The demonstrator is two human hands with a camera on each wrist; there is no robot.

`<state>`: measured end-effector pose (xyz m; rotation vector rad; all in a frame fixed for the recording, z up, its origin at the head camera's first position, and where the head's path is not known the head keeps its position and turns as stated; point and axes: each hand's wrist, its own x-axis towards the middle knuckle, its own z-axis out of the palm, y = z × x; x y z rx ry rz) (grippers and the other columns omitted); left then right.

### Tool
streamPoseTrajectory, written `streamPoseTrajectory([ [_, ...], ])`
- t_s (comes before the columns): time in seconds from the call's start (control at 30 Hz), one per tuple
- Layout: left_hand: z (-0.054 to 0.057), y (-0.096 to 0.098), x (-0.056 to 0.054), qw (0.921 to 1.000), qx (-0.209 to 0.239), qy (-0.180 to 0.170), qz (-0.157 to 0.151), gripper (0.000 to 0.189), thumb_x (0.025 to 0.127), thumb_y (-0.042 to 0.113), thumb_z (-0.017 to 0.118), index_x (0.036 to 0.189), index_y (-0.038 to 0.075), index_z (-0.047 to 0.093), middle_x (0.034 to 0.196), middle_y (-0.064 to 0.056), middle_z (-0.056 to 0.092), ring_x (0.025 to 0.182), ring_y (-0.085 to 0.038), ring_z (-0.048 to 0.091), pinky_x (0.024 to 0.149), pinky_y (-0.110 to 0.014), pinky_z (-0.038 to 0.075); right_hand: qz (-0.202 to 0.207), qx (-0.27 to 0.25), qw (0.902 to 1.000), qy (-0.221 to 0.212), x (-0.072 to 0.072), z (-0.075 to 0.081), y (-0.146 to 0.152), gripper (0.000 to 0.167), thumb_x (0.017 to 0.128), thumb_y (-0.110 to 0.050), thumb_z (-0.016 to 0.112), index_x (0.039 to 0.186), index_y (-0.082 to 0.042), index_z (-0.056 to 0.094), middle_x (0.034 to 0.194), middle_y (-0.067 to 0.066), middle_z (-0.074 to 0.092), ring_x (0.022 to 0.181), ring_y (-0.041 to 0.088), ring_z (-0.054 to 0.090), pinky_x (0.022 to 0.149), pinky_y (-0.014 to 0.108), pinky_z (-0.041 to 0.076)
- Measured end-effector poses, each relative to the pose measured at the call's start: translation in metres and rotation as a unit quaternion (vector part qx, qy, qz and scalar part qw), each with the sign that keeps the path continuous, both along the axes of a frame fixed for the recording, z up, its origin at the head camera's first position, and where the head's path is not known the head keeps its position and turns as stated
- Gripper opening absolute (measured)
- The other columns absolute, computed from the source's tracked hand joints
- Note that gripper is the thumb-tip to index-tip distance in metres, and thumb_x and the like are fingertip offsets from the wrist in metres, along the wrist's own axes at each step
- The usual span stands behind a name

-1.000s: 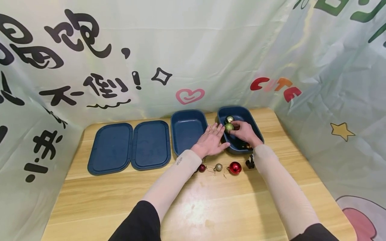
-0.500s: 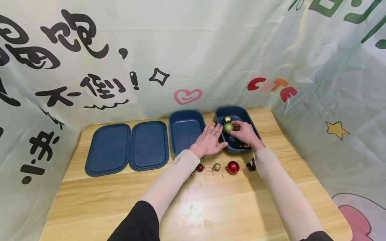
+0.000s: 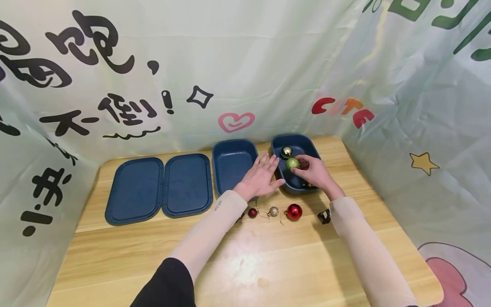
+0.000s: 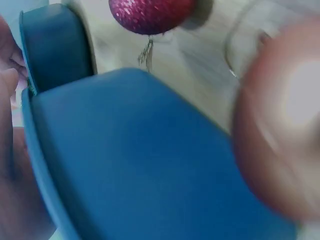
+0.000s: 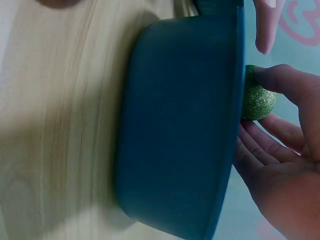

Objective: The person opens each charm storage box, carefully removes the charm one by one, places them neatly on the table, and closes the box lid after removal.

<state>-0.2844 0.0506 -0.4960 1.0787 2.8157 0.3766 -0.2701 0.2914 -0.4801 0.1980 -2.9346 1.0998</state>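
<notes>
In the head view my right hand (image 3: 314, 172) pinches a green glitter bauble (image 3: 293, 164) between thumb and fingers, over the right blue box (image 3: 318, 153). The right wrist view has this green bauble (image 5: 259, 97) at the level of the box rim, with the thumb on one side. A shiny gold bauble (image 3: 286, 152) lies inside that box, and a small dark ornament is partly visible near its front wall. My left hand (image 3: 260, 177) is spread flat with straight fingers, palm down, across the facing rims of the two boxes, holding nothing.
The left blue box (image 3: 233, 160) stands beside the right one. Two blue lids (image 3: 134, 189) lie flat further left. In front of the boxes are a dark red bauble (image 3: 252, 212), a small silver-gold bauble (image 3: 273, 211) and a bright red bauble (image 3: 294, 211). A printed cloth hangs behind.
My right hand has drawn slightly right within the box with the green bauble, leaving a wider gap to the left hand. The left hand keeps its flat pose; the head view has shifted slightly.
</notes>
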Motion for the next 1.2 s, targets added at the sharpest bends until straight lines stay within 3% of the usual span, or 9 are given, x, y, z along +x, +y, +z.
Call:
streamPoseTrajectory([
  [0.2,0.006,-0.027,0.008,0.9996,-0.001,0.029,-0.006,0.082,0.109,0.062,0.038,0.17,0.011,0.017,0.178,-0.009,0.014,0.166,-0.032,0.002,0.135,-0.05,0.002,0.015,-0.012,0.9998,0.009,0.013,0.006,-0.004,0.054,0.097,-0.024,0.077,0.142,0.002,0.061,0.124,0.026,0.072,0.107,0.038,0.074,0.088,0.053,0.061],
  [0.53,0.009,-0.084,0.024,0.9995,-0.005,0.031,0.005,0.083,0.109,0.066,0.032,0.17,0.012,0.016,0.178,-0.009,0.015,0.166,-0.036,0.005,0.134,-0.056,-0.002,0.04,-0.005,0.9986,0.033,0.041,0.016,-0.019,0.051,0.095,-0.023,0.08,0.139,-0.001,0.065,0.119,0.022,0.075,0.102,0.034,0.075,0.089,0.052,0.061],
  [0.7,0.003,-0.111,0.027,0.9991,-0.008,0.027,0.032,0.086,0.107,0.07,0.03,0.171,0.014,0.013,0.178,-0.007,0.011,0.166,-0.031,-0.002,0.133,-0.056,-0.005,0.058,-0.017,0.997,0.048,0.051,0.017,-0.03,0.048,0.094,-0.018,0.081,0.136,0.0,0.067,0.125,0.023,0.072,0.103,0.035,0.076,0.09,0.052,0.061],
  [0.87,-0.005,-0.131,0.028,0.9977,-0.006,0.029,0.061,0.091,0.106,0.07,0.034,0.17,0.01,0.013,0.178,-0.011,0.01,0.166,-0.035,0.001,0.133,-0.056,-0.003,0.086,-0.025,0.9932,0.074,0.061,0.017,-0.042,0.046,0.092,-0.014,0.082,0.133,0.0,0.068,0.123,0.021,0.073,0.101,0.033,0.076,0.089,0.051,0.062],
  [1.07,-0.014,-0.141,0.029,0.9972,0.0,0.033,0.067,0.088,0.106,0.069,0.036,0.17,0.01,0.02,0.177,-0.015,0.017,0.165,-0.04,0.006,0.134,-0.056,0.003,0.112,-0.02,0.9888,0.097,0.074,0.016,-0.058,0.046,0.091,-0.015,0.084,0.132,-0.001,0.069,0.116,0.015,0.075,0.097,0.031,0.076,0.087,0.051,0.062],
  [1.2,-0.018,-0.144,0.03,0.9964,-0.003,0.034,0.077,0.085,0.107,0.069,0.035,0.17,0.014,0.021,0.177,-0.018,0.017,0.165,-0.043,0.004,0.133,-0.06,0.0,0.131,-0.014,0.9855,0.106,0.081,0.013,-0.069,0.049,0.09,-0.016,0.084,0.134,0.0,0.069,0.119,0.016,0.075,0.098,0.03,0.076,0.087,0.05,0.062],
])
